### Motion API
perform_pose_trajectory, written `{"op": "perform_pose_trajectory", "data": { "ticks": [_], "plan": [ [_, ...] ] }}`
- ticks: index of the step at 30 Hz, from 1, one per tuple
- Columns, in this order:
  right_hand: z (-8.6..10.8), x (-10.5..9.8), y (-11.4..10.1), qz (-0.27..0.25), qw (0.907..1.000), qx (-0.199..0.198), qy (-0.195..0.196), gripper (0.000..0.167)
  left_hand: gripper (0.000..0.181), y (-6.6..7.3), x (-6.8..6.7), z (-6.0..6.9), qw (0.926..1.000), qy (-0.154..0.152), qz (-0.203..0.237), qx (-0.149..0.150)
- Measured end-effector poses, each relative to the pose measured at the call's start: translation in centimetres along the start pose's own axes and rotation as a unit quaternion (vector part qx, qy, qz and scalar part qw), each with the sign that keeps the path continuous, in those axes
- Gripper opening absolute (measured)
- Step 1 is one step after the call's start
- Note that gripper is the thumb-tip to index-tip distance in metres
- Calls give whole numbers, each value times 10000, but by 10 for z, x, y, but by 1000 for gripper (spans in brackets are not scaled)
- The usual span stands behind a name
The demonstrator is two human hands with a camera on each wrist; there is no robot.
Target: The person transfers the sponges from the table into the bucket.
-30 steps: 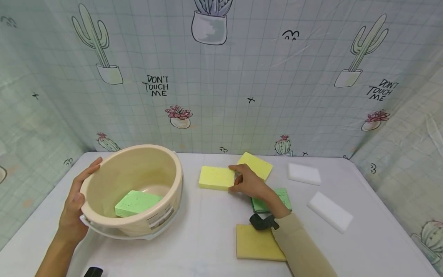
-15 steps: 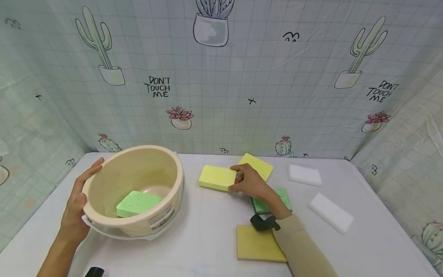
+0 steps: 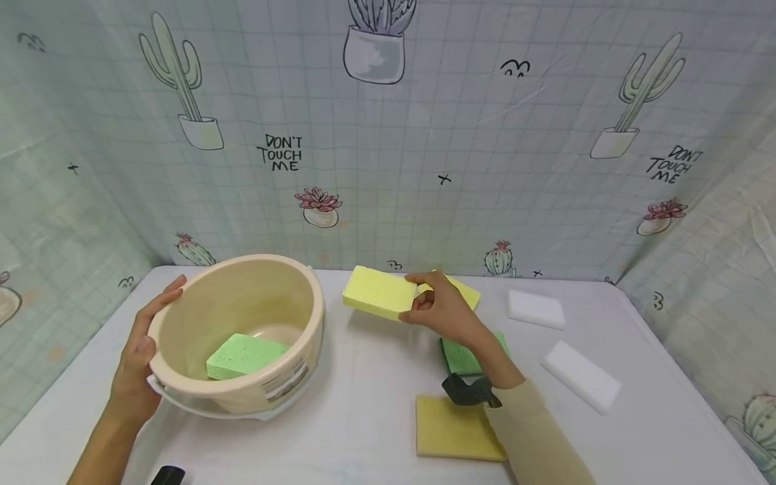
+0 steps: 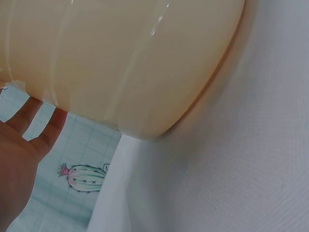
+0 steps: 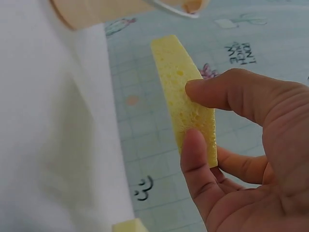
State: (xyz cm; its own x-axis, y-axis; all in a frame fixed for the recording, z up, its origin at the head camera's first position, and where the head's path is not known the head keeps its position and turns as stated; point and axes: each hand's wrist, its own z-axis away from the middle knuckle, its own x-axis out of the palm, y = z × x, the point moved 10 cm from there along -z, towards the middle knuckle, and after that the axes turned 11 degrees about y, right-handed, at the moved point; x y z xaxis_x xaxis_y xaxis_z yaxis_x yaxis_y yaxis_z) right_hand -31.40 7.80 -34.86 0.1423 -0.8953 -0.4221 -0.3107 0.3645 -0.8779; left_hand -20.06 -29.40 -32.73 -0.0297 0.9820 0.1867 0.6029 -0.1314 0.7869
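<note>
One hand on the bucket, the other pinching a raised yellow sponge

At far left, my left hand [image 3: 135, 367] lies against the outside of the cream bucket [image 3: 230, 289], fingers spread apart and reaching to the rim; I'd guess this keeps it from sliding. A black object [image 3: 168, 475] peeks in at the bottom edge, too cut off to name. The bucket's white handle [image 3: 212, 411] hangs down its near side, so it doesn't cross the mouth. Inside, a light green sponge [image 3: 245, 356] lies near the front wall, which hides its lower part.

Right of the bucket, the yellow sponge [image 3: 378, 292] is held tilted above the counter [image 3: 364, 404], its shadow apart beneath it. My right hand [image 3: 444, 310] pinches it at its right end, thumb and fingers clamped there; that grip probably suits its thickness and leaves the far end free. The bucket's rim stands between it and the green one.

Around my forearm lie a mustard pad [image 3: 451, 428], partly under my sleeve [image 3: 536, 431], a dark green sponge [image 3: 459, 359], partly covered, and a second yellow block [image 3: 463, 289] behind my knuckles. Farther right, two white blocks [image 3: 535, 309] rest apart from each other
</note>
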Motion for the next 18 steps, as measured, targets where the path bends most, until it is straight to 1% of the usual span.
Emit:
{"op": "perform_pose_trajectory", "data": {
  "ticks": [4,9,15,18],
  "plan": [
    [2,-8,-18,-15,9999,-113,100,66,57,-1,0,-1,10000,4,3,-37],
    [-1,-14,-41,-35,9995,-243,208,64,56,0,0,-2,10000,5,40,-9],
    [-3,-12,-67,-74,9993,-295,239,63,56,1,0,0,9999,-23,122,59],
    [-4,-8,-79,-224,9991,-306,202,62,56,0,1,0,9999,-34,110,69]
  ]
}}
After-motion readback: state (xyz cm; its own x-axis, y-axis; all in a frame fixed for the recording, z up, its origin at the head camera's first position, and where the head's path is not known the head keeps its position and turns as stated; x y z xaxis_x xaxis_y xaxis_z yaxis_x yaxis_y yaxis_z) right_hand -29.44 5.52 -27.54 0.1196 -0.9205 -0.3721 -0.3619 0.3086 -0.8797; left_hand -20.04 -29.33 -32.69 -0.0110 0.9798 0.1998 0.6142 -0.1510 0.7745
